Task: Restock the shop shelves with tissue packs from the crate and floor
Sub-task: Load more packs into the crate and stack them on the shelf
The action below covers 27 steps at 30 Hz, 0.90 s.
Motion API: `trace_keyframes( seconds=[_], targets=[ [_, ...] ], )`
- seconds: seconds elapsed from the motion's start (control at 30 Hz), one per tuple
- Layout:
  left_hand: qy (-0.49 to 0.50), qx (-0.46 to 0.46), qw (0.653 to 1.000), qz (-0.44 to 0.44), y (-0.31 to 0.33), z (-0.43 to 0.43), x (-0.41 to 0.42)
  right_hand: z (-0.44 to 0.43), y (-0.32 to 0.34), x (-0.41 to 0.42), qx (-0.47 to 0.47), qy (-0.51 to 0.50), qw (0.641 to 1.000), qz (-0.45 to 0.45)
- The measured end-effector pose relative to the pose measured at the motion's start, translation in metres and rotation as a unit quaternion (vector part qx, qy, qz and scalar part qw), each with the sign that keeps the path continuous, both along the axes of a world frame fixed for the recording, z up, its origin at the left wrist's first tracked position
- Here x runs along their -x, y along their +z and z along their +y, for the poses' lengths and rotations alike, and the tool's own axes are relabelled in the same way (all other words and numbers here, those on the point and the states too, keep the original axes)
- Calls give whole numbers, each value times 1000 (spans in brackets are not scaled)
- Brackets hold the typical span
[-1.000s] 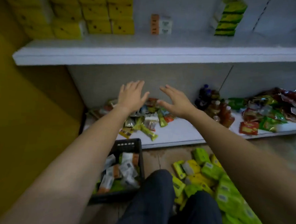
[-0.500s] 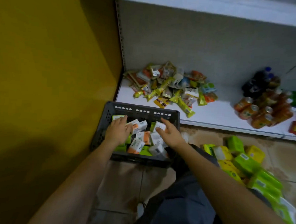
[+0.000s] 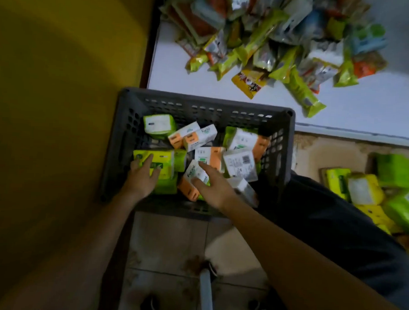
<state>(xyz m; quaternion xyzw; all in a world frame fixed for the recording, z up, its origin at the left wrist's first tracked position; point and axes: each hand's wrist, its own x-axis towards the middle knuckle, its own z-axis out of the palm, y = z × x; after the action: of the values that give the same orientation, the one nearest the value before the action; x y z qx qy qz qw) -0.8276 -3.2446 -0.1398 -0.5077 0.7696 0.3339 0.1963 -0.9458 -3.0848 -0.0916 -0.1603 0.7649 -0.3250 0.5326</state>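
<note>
Two bare hands reach into a grey crate point(image 3: 201, 105) on the floor. Flat on a yellow-green tissue pack point(image 3: 168, 167), the left hand point(image 3: 140, 178) spreads its fingers point(image 3: 148, 160) wide. The right hand point(image 3: 212, 187) touches a white-and-orange pack point(image 3: 191, 172) with straight, loosely parted fingers point(image 3: 206, 170), gripping nothing. About ten tissue packs point(image 3: 239, 165) overlap in the crate, so the exact count is unclear. Further right, the frame edge cuts off a floor pile point(image 3: 362, 191) of green and yellow packs. Beyond, blurred snack sachets point(image 3: 275, 52) are heaped on the white bottom shelf point(image 3: 343, 114).
</note>
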Motion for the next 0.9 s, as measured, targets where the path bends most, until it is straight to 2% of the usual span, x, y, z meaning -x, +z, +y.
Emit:
trace_keyframes(
  seconds=[0.13,0.27,0.33,0.57,0.77,0.9],
  targets=[
    [25,-9,999,-40,-41,-29,7,-27,-29,8,2,7,1000,-30],
    [90,-69,991,-73,-69,-41,-2,-26,-46,9,-6,3,999,-45],
    [141,-102,983,-49,-77,-39,-5,-14,-52,13,-27,-7,999,-42],
    [228,-51,972,25,-97,-27,6,23,-73,35,-88,-53,994,-45],
    [300,-29,949,92,-100,-7,33,25,-68,46,-49,-157,983,-83],
    [386,-23,915,119,-89,0,45,25,-55,54,-36,-154,985,-75]
  ],
)
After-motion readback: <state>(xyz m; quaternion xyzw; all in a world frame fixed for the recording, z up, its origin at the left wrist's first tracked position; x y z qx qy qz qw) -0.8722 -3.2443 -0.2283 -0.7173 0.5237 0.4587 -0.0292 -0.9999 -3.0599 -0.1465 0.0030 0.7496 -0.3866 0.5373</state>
